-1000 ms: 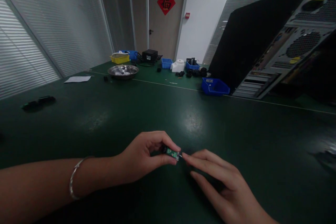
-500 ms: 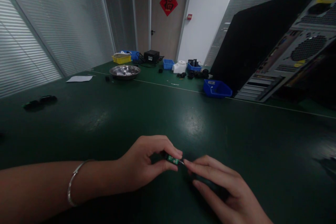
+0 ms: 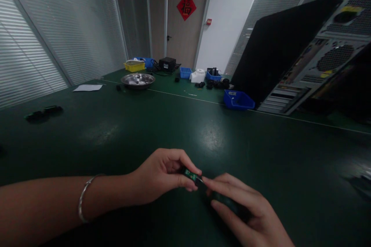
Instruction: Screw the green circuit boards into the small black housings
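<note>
Two hands pinch a small green circuit board over a dark green surface (image 3: pixel 232 139).
Left hand (image 3: pixel 158 179) grips the small green circuit board (image 3: pixel 189 173); right hand (image 3: pixel 246 212) fingertips close on its end; a slip could drop it.

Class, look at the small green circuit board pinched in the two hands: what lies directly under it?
Under the small green circuit board, held between the left hand and right hand, only the dark green table shows. The fingers and shadow cover the spot right beneath, so anything there cannot be seen.
</note>
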{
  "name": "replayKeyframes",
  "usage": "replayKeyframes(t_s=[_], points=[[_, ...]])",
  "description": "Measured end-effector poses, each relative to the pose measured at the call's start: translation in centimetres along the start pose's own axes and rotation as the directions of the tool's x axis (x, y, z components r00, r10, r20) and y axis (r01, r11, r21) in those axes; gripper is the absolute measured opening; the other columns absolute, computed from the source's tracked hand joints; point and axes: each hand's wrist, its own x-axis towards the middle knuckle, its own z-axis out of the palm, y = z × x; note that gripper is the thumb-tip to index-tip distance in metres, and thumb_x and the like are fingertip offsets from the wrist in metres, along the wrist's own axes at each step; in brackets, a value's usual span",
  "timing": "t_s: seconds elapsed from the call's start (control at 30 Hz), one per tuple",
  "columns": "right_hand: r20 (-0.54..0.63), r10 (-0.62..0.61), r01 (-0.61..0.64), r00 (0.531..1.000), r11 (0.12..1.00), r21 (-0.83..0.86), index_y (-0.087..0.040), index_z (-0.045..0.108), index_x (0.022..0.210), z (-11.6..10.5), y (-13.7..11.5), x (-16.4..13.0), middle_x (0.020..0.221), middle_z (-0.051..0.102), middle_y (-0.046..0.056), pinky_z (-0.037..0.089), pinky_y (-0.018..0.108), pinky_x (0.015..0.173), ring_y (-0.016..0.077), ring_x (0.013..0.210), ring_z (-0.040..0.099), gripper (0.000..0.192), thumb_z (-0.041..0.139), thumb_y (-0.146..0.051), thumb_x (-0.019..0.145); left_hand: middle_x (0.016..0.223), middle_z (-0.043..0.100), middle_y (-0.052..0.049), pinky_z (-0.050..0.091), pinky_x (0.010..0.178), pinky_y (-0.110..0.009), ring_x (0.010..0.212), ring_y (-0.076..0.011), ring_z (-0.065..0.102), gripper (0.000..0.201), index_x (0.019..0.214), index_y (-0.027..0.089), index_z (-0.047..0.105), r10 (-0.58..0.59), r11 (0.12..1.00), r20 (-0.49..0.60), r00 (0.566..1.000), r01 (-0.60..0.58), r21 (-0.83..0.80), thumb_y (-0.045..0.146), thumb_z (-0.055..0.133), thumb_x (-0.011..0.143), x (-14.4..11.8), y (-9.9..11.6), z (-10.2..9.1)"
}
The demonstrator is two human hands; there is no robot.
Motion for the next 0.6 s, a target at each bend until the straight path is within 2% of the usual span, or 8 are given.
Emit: replayKeyframes(t_s=[0.07, 0.13, 0.2, 0.27, 0.33, 0.47, 0.6], points=[[-0.002, 0.004, -0.004, 1.0, 1.0, 0.009, -0.038, 0.056, 0.123, 0.06, 0.06, -0.09, 0.097, 0.062, -0.001, 0.051, 0.022, 0.079, 0.0125, 0.091, 0.062, 0.049, 0.051, -0.006, 0.087, 0.089, 0.071, -0.005, 0.054, 0.072, -0.025, 0.077, -0.0128, 0.069, 0.02, 0.088, 0.013, 0.066, -0.008, 0.999, 0.004, 1.0, 0.008, -0.035, 0.003, 0.071, 0.071, 0.0, 0.05, 0.05], [0.003, 0.012, -0.012, 1.0, 1.0, 0.006, -0.038, 0.056, 0.123, 0.09, 0.05, -0.13, 0.098, 0.061, 0.0, 0.051, 0.023, 0.079, 0.0126, 0.091, 0.062, 0.049, 0.05, -0.006, 0.087, 0.089, 0.07, -0.005, 0.054, 0.074, -0.027, 0.079, -0.0137, 0.068, 0.02, 0.088, 0.013, 0.066, 0.008, 1.0, -0.009, 1.0, -0.008, 0.007, 0.004, 0.072, 0.071, -0.07, 0.15, 0.1], [0.014, 0.01, -0.009, 1.0, 1.0, -0.015, -0.038, 0.054, 0.125, 0.09, 0.01, -0.14, 0.099, 0.06, 0.0, 0.051, 0.024, 0.079, 0.0132, 0.091, 0.062, 0.049, 0.049, -0.007, 0.088, 0.09, 0.07, -0.005, 0.053, 0.077, -0.031, 0.084, -0.0162, 0.067, 0.019, 0.089, 0.013, 0.067, 0.057, 0.984, -0.042, 0.997, -0.049, 0.172, 0.006, 0.072, 0.072, -0.21, 0.33, 0.15], [0.027, -0.004, 0.005, 1.0, 0.999, -0.043, -0.037, 0.053, 0.126, 0.06, -0.02, -0.14, 0.1, 0.059, 0.001, 0.051, 0.025, 0.078, 0.0137, 0.09, 0.062, 0.048, 0.048, -0.007, 0.089, 0.09, 0.069, -0.007, 0.052, 0.08, -0.034, 0.086, -0.0187, 0.066, 0.017, 0.089, 0.012, 0.068, 0.117, 0.926, -0.061, 0.991, -0.087, 0.367, 0.009, 0.072, 0.073, -0.32, 0.56, 0.19], [0.031, -0.008, 0.01, 0.999, 0.998, -0.06, -0.037, 0.054, 0.126, 0.02, -0.03, -0.13, 0.1, 0.059, 0.001, 0.051, 0.026, 0.078, 0.014, 0.09, 0.061, 0.047, 0.047, -0.008, 0.089, 0.089, 0.069, -0.007, 0.052, 0.079, -0.035, 0.084, -0.019, 0.066, 0.017, 0.089, 0.011, 0.069, 0.129, 0.902, -0.06, 0.99, -0.092, 0.423, 0.01, 0.072, 0.073, -0.34, 0.73, 0.22], [0.019, -0.007, 0.008, 1.0, 0.999, -0.042, -0.036, 0.057, 0.124, -0.02, -0.11, -0.02, 0.098, 0.06, 0.002, 0.051, 0.025, 0.077, 0.0141, 0.089, 0.062, 0.046, 0.049, -0.007, 0.088, 0.085, 0.07, -0.005, 0.053, 0.074, -0.029, 0.08, -0.0154, 0.066, 0.02, 0.088, 0.012, 0.068, 0.038, 0.981, -0.047, 0.998, -0.028, 0.19, 0.005, 0.073, 0.07, -0.21, 0.63, 0.32], [0.021, -0.014, 0.015, 1.0, 1.0, -0.027, -0.035, 0.057, 0.123, 0.11, -0.27, 0.1, 0.097, 0.062, 0.002, 0.052, 0.024, 0.074, 0.0137, 0.086, 0.063, 0.046, 0.049, -0.006, 0.088, 0.085, 0.07, -0.005, 0.053, 0.073, -0.028, 0.077, -0.0136, 0.067, 0.021, 0.088, 0.012, 0.067, -0.03, 0.999, -0.011, 0.999, 0.03, 0.028, 0.002, 0.071, 0.07, -0.2, 0.4, 0.55]])
